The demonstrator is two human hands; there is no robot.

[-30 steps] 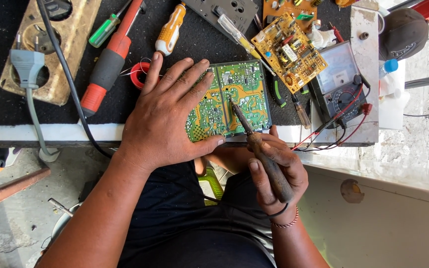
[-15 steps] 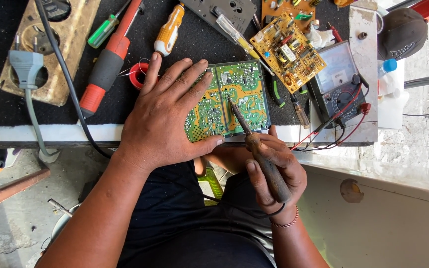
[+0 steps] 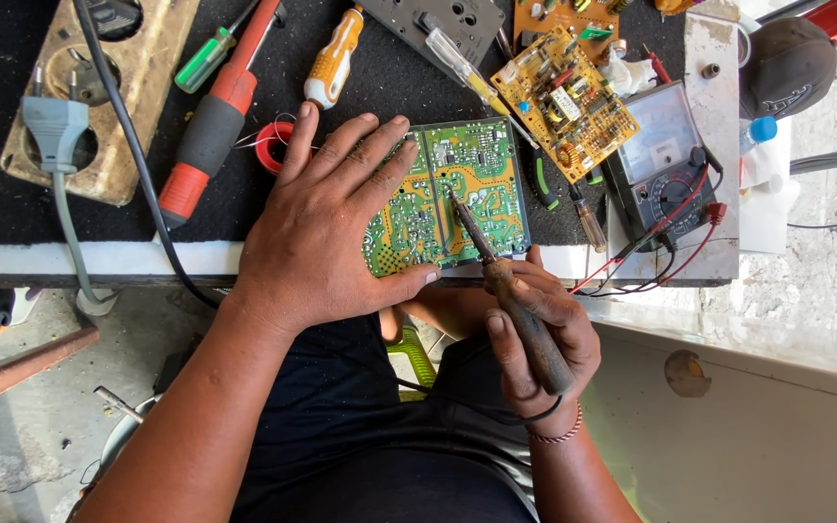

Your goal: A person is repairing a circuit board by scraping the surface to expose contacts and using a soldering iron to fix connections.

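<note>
While left hand (image 3: 326, 228) presses green circuit board (image 3: 457, 199) flat, fingers spread | right hand (image 3: 535, 320) fingers grip soldering iron (image 3: 501, 281) | keep tip steady on joint, centre frame

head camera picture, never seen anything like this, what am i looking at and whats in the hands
This single view comes from a camera worn on a person's head, looking down at their own two bare hands over a workbench.

The left hand lies flat on a green circuit board, pressing it down. The right hand grips a soldering iron by its brown handle, with the tip on the board.

Around them lie a red and black screwdriver, an orange-handled screwdriver, a yellow circuit board, an analog multimeter with red and black leads, and a grey plug on a wooden socket block.
</note>
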